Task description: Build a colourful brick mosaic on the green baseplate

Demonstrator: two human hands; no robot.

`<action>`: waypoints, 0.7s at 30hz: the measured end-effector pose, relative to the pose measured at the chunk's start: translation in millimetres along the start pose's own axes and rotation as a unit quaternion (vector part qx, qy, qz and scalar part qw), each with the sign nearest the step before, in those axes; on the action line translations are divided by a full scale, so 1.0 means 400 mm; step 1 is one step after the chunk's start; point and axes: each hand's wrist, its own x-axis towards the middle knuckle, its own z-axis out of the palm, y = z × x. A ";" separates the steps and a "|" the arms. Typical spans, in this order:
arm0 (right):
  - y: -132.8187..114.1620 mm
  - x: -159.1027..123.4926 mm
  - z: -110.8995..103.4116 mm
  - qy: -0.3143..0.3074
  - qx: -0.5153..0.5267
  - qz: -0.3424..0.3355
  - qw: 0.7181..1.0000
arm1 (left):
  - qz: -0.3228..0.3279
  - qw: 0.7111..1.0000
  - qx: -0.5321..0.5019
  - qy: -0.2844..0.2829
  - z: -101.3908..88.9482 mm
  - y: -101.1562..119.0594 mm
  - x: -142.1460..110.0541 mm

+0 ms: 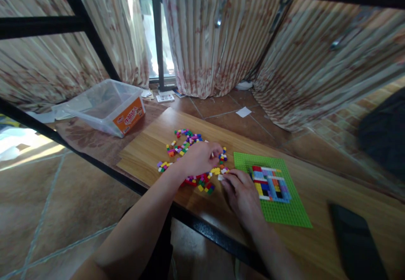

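Observation:
My left hand (201,158) is over the pile of small coloured toy bricks (185,148), its fingers curled together. What they hold, if anything, is too small to make out. Lower and to the right, my right hand (243,193) pinches a small white toy brick (220,178) between thumb and fingertips, at the pile's right edge. Beside that hand lies a green baseplate (275,216), with a flat block of multicoloured bricks (270,184) built on it. Part of the pile is hidden under my left hand and forearm.
Everything rests on a narrow wooden table (148,145). At its right end lies a dark flat device (356,240). A clear plastic bin (107,103) with an orange label stands beyond the left end. Black metal bars (72,1) frame the space, with striped curtains (202,39) behind.

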 end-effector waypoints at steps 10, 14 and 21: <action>-0.018 0.012 -0.014 0.031 0.021 0.048 0.998 | 0.026 0.977 0.171 -0.127 0.016 0.010 -0.005; 0.006 0.022 -0.081 0.081 0.032 0.106 0.990 | 0.029 0.976 0.168 -0.137 0.014 0.008 -0.005; 0.135 -0.033 -0.219 0.138 -0.100 0.299 0.939 | 0.005 0.978 0.150 -0.147 0.016 0.006 -0.005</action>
